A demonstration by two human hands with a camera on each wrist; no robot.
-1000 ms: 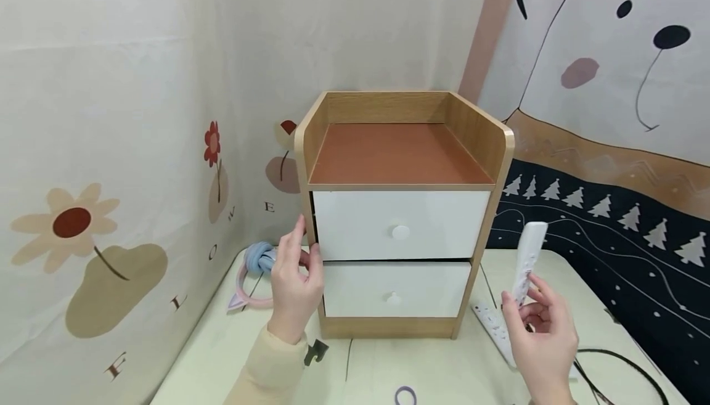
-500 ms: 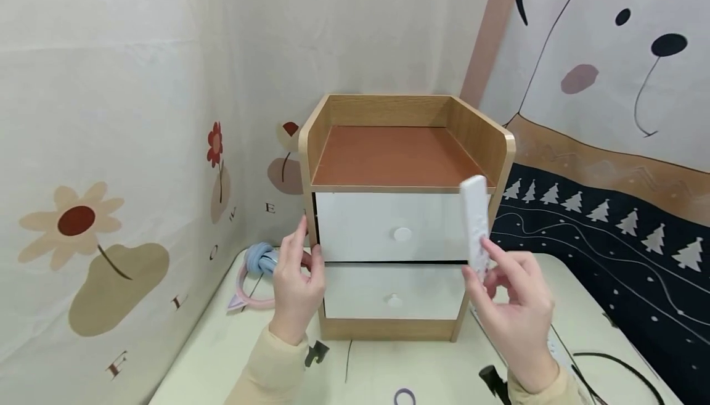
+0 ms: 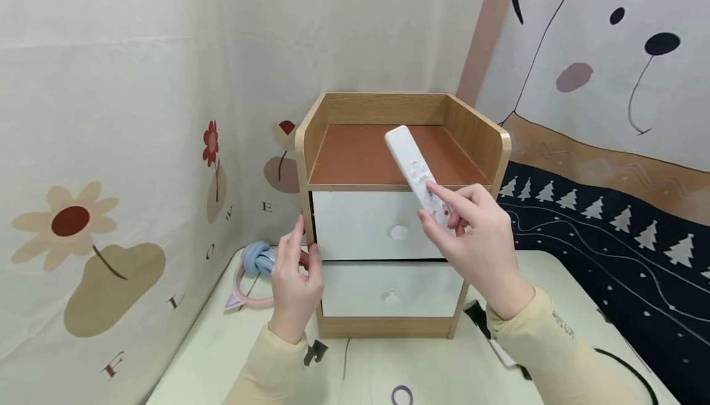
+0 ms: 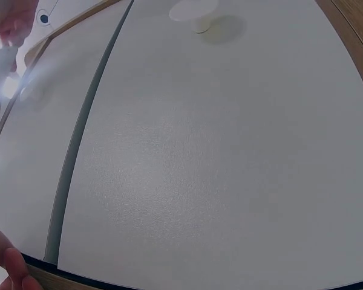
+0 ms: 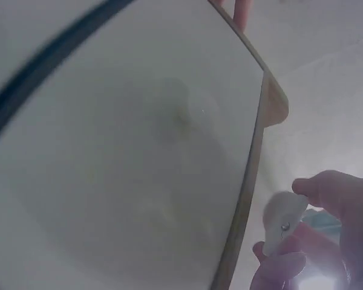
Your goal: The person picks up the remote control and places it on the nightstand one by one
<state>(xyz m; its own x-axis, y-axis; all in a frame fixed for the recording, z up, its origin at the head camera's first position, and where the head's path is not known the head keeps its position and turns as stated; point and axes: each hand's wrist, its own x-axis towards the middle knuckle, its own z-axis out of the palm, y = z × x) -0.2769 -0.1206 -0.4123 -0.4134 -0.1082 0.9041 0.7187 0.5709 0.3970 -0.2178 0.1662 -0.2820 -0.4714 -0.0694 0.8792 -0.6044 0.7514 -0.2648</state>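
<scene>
My right hand pinches a slim white power strip near its lower end, between thumb and fingers. It has small socket-like markings and a red spot, and is tilted in front of the cabinet's brown top shelf. In the right wrist view, the fingers grip its pale rounded end. The wooden cabinet has two white drawers, the upper drawer and the lower drawer, each with a round knob. My left hand rests against the cabinet's left side with its fingers extended.
A pink ring with a blue bundle lies left of the cabinet. Near the front are a small black piece and a purple ring. A black cable lies at right. Printed cloth hangs behind.
My right hand has carried the white power strip left and up, from beside the cabinet to before its top shelf. The left hand stays at the cabinet's side.
</scene>
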